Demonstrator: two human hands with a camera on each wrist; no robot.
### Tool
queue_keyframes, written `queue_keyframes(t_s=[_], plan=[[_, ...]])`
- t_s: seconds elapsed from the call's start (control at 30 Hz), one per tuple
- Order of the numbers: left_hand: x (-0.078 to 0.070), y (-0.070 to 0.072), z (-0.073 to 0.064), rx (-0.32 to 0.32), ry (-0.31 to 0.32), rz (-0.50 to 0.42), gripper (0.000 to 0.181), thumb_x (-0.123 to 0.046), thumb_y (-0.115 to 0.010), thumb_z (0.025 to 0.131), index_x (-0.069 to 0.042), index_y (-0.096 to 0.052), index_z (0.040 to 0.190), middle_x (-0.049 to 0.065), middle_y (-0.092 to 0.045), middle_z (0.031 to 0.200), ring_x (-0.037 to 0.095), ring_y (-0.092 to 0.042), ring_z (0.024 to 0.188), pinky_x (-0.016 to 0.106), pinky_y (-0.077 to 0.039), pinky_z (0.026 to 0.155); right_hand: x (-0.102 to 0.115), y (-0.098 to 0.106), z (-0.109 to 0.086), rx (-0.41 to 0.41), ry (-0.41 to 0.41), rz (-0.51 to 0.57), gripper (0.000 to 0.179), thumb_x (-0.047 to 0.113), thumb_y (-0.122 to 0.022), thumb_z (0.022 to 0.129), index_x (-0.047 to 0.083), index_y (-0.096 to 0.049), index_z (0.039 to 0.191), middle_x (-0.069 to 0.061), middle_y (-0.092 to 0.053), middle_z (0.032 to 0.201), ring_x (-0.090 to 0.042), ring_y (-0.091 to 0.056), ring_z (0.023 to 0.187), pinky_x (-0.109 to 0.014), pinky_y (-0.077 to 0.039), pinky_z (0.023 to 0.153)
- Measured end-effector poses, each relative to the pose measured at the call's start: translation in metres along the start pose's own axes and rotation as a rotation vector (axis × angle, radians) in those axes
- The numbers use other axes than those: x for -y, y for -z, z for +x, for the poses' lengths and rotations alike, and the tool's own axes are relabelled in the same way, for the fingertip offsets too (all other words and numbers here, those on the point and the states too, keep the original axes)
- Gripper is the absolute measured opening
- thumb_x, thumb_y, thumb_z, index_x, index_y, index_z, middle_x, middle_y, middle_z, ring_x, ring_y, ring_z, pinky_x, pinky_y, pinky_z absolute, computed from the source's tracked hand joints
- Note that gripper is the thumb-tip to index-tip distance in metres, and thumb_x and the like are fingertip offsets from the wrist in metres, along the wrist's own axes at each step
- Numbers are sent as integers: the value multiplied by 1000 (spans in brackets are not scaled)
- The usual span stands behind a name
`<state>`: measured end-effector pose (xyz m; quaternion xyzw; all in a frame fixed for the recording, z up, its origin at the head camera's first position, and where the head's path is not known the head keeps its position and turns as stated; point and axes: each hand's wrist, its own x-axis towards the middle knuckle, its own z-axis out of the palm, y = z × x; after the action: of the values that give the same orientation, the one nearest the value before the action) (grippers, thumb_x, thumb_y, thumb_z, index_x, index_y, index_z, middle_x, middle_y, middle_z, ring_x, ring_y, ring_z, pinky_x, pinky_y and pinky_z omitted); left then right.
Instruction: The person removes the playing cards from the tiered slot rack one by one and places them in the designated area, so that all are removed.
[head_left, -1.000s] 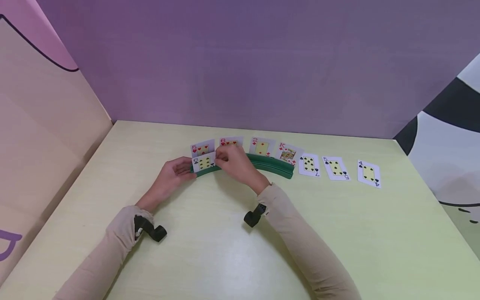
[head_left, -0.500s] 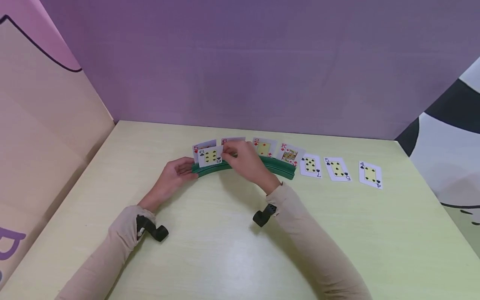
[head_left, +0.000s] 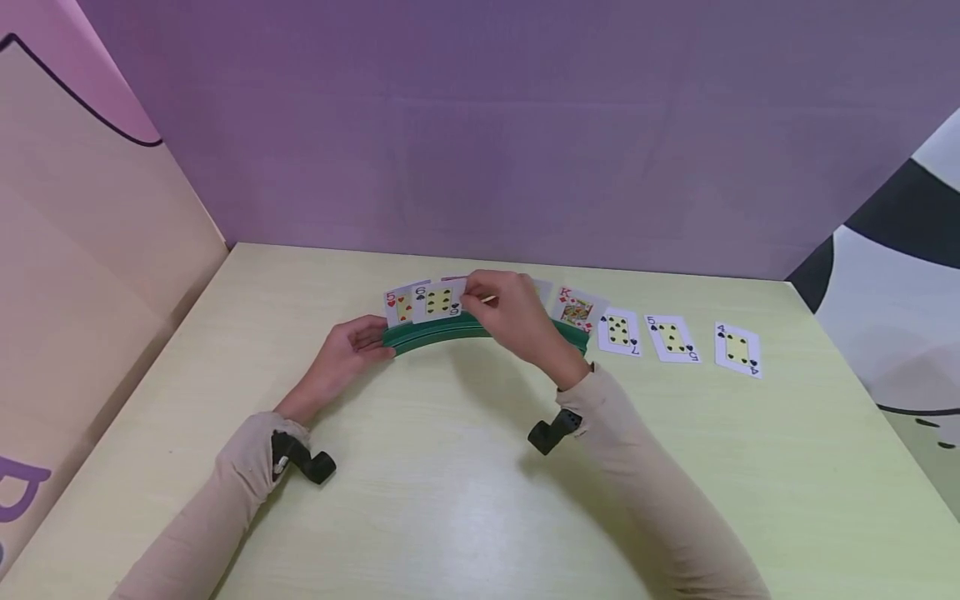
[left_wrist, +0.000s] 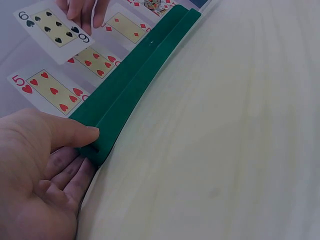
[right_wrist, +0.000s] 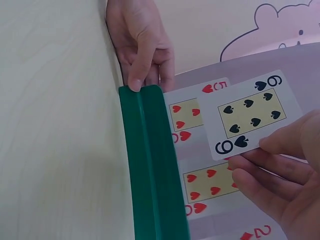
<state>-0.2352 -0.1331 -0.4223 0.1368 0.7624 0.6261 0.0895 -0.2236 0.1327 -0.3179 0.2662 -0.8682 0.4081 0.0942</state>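
Note:
A curved green card holder (head_left: 427,337) stands on the table with cards in its slot. My left hand (head_left: 348,348) grips its left end, thumb (left_wrist: 75,132) on top and fingers beneath. In the right wrist view, the right hand (right_wrist: 295,170) pinches the six of spades (right_wrist: 252,115) by its edge between thumb and fingers. That card is raised above the slot, in front of the five of hearts (left_wrist: 52,92) and the six of hearts (left_wrist: 95,62). Further right along the holder stand the two of diamonds (left_wrist: 126,27) and the king of diamonds (head_left: 576,310).
Right of the holder, the seven of spades (head_left: 618,331), five of spades (head_left: 672,338) and four of spades (head_left: 738,349) lie face up in a row on the pale table (head_left: 420,500). A purple partition (head_left: 525,142) rises behind the table's far edge.
My right hand has lifted the six of spades up from the front of the holder's left end and carried it to the right. The left hand has stayed at the holder's end.

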Motion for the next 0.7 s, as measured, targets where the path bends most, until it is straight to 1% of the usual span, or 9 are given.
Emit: queue_keyframes(t_s=[0.3,0.57,0.7], plan=[[1,0,1,-5,-2,-1,45,5,-70,87,5,-56,130,23,-63,127,32,-62,117,23,-53,96,2,13,-11,-22,-16,-8,9,4,-65,95,3,-73,99,-10,-74,103,-19,-71,90,-35,-62,78],[2,0,2,-7,-11,20,47,4,-71,87,7,-55,131,25,-62,127,34,-61,117,24,-53,97,2,26,-24,-34,-17,-7,7,4,-65,95,2,-72,95,-9,-74,100,-18,-70,90,-35,-62,79],[2,-1,2,-5,-11,15,46,4,-71,87,7,-55,131,25,-62,128,34,-61,118,24,-53,98,2,35,-32,-45,-18,-23,8,5,-67,94,3,-72,99,-8,-74,102,-18,-70,90,-36,-62,80]])
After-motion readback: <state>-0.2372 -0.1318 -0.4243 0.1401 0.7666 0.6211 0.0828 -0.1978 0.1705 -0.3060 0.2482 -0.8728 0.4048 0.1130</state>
